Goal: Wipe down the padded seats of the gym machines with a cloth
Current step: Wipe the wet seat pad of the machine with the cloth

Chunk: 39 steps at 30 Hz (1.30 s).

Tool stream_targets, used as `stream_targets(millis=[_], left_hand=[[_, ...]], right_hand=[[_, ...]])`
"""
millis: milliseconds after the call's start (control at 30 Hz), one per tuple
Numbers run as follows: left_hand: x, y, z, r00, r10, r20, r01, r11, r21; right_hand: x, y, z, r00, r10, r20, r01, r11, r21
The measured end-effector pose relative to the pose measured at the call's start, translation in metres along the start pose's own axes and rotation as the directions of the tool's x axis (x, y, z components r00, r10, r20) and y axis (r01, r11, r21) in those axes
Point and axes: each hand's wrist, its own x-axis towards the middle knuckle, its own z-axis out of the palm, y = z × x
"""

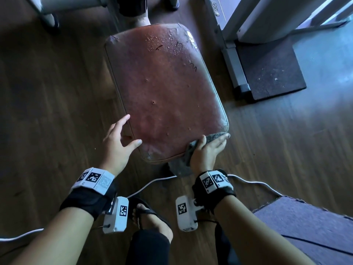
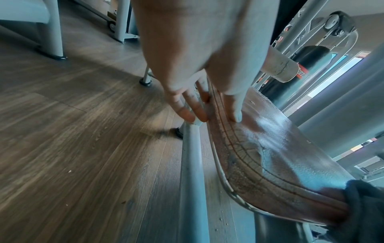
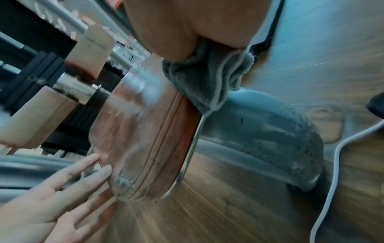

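Right hand pressing grey cloth under its grip, seat corner

floor: dark wood planks | on it: 2 mats, white cable, machine feet

No readable text or labels anywhere.

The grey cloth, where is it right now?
In the head view the grey cloth sits under the right hand at the near right corner of the red padded seat, draping over its edge.
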Motion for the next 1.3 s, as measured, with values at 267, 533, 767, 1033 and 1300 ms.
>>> stream_targets(millis=[267, 533, 767, 1033, 1300], left_hand=[[0.000, -0.007, 0.004, 1.000, -0.013, -0.002, 0.012, 0.997, -0.072], [-0.003, -0.011, 0.011, 0.999, -0.025, -0.024, 0.022, 0.993, -0.115], [-0.004, -0.005, 0.010, 0.999, -0.033, -0.020, 0.031, 0.994, -0.106], [-0.006, -0.002, 0.013, 0.996, -0.070, -0.052, 0.062, 0.988, -0.145], [-0.009, -0.001, 0.021, 0.989, -0.100, -0.105, 0.082, 0.984, -0.159]], right_hand=[[0.034, 0.000, -0.016, 0.999, -0.036, -0.021, 0.036, 0.999, 0.015], [-0.058, -0.011, 0.035, 0.999, -0.004, -0.039, 0.006, 0.998, 0.055], [-0.026, -0.007, 0.021, 0.999, -0.013, -0.047, 0.014, 1.000, 0.012], [-0.057, -0.013, 0.033, 0.999, 0.010, 0.053, -0.010, 1.000, 0.003], [0.030, -0.008, -0.013, 0.989, -0.146, 0.039, 0.151, 0.952, -0.266]])
